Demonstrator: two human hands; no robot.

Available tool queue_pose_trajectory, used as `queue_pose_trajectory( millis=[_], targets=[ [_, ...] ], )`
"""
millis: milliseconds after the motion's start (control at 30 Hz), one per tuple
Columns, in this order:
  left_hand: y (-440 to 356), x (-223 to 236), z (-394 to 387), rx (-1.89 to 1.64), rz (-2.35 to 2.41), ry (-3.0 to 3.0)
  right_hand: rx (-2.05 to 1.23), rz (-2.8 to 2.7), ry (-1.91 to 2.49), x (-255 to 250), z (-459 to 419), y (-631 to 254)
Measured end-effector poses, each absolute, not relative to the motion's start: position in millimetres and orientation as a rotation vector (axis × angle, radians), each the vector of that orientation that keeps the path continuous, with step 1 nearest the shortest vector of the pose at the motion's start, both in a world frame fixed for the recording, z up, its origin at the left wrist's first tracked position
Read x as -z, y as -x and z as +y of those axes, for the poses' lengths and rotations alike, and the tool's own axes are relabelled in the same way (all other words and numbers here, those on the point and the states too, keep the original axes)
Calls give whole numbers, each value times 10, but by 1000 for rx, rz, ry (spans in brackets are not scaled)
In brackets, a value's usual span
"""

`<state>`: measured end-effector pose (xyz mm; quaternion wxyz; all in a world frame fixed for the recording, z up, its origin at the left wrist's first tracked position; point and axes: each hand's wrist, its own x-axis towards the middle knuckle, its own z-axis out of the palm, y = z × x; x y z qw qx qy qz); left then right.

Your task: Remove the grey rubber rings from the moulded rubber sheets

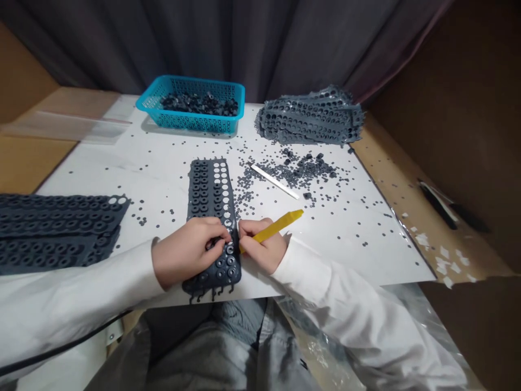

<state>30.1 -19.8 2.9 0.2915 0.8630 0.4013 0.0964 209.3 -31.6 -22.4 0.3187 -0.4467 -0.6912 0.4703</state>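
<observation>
My counter point(386, 260) is white, one surface carrying nearly everything. At its left edge lies a stack of ringed sheets point(52, 233), at least two; two bare holes show at the near-right corner of the top one's far end. One heap of perforated sheets point(311, 117) sits at the back right, too tangled to count. Beside it stands one blue basket point(195, 122) of dark pieces, too many to number.

The sheet point(208, 190) I work on, one of its kind, lies lengthwise before me, its near end at the counter's edge. It is dark grey and rubbery, with four columns in two pairs split by a plain strip; the left pair carries rings, while the upper part of the right pair shows white holes.

My left grip point(189, 247) rests on it, thumb and forefinger drawn close at the right-hand columns; I cannot tell whether a ring is between them. My right grip point(266, 252), at the sheet's right edge, is closed round one yellow tool point(280, 224). One white stick point(274, 181) lies beyond. Near it are several loose black pieces point(307, 196) and countless tiny dark discs point(301, 172).
</observation>
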Motion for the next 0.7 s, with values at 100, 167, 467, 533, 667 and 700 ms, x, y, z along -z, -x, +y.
queue_pose_trajectory(
  millis=[100, 167, 467, 533, 667, 700],
  targets=[
    [-348, -83, -168, -151, 1108, -2306, -1228, -1813, 1175, 229, -314, -2095],
    [-376, -108, -160, -86, 1119, -2315, -1209, -1830, 1172, 230, -314, -2097],
    [-469, -6, -257, 108, 948, -2578, -1148, -1913, 1162, 218, -324, -2089],
    [-387, 18, -259, -40, 916, -2598, -1132, -1922, 1161, 212, -327, -2087],
    [-165, -33, -217, -529, 1186, -2390, -1137, -1926, 1157, 195, -329, -2092],
    [-128, -56, -212, -569, 1248, -2341, -1157, -1904, 1150, 192, -329, -2098]
  ],
)
